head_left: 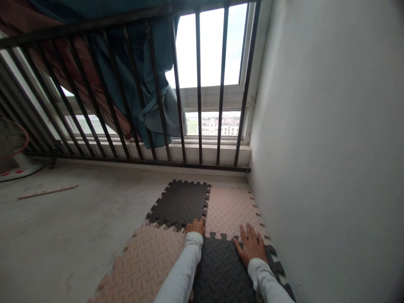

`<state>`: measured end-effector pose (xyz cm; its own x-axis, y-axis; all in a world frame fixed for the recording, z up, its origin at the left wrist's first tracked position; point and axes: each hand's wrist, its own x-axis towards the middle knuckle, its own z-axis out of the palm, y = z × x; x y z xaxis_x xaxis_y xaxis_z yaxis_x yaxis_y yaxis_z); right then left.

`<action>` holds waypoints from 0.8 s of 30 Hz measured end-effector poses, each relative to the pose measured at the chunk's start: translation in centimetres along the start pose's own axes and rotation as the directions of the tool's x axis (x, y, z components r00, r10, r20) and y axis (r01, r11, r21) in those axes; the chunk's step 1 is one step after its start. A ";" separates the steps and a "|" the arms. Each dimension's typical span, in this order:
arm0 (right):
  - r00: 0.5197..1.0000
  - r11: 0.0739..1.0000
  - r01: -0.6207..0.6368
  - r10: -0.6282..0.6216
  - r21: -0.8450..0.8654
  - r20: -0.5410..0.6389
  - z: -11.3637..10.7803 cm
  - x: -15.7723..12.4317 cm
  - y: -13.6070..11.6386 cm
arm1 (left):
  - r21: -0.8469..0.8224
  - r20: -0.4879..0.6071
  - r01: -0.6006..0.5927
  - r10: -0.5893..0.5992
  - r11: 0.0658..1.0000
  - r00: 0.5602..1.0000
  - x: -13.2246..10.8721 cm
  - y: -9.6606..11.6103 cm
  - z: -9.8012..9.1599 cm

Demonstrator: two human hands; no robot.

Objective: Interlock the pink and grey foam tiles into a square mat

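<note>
Interlocking foam floor mats lie by the wall: a dark grey mat [179, 204] at the far left, a pink mat [229, 210] at the far right, a pink mat [148, 261] at the near left and a dark grey mat [222, 269] at the near right. My left hand [195, 227] presses with curled fingers on the spot where the mats meet. Flat on the near dark mat's far edge lies my right hand [251, 246], fingers spread, close to the seam with the far pink mat. Both arms wear white sleeves.
A white wall [331, 147] runs along the right, close to the mats. Black window bars [198, 88] with hanging blue and red cloth [148, 84] stand behind. A fan [11, 147] stands at the far left, and a thin strip [47, 192] lies on the concrete floor [72, 227].
</note>
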<state>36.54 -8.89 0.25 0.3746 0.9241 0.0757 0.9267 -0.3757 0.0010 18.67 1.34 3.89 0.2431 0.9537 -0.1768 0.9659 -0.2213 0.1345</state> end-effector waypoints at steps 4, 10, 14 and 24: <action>1.000 1.000 -0.002 0.002 -0.002 -0.013 0.1 -0.1 0.0 | 0.003 -0.029 0.037 -0.037 0.999 0.999 0.3 0.0 0.0; 1.000 0.999 -0.011 0.011 -0.038 0.001 -0.3 -0.4 -0.1 | -0.015 -0.070 0.106 -0.107 0.994 0.992 0.8 -4.6 -3.1; 1.000 0.999 -0.013 0.012 -0.051 -0.011 -0.5 -0.4 -0.2 | -0.090 -0.195 0.149 -0.164 0.985 0.967 0.5 -7.2 -5.1; 1.000 0.997 -0.013 0.012 -0.075 -0.014 -0.5 -0.4 -0.2 | 0.013 0.034 0.059 -0.059 0.998 0.998 -2.8 -2.6 -1.7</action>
<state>36.15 -9.21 0.74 0.3852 0.9185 0.0895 0.9170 -0.3918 0.0748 15.29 -0.36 5.66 0.1886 0.9576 -0.2180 0.9796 -0.1677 0.1108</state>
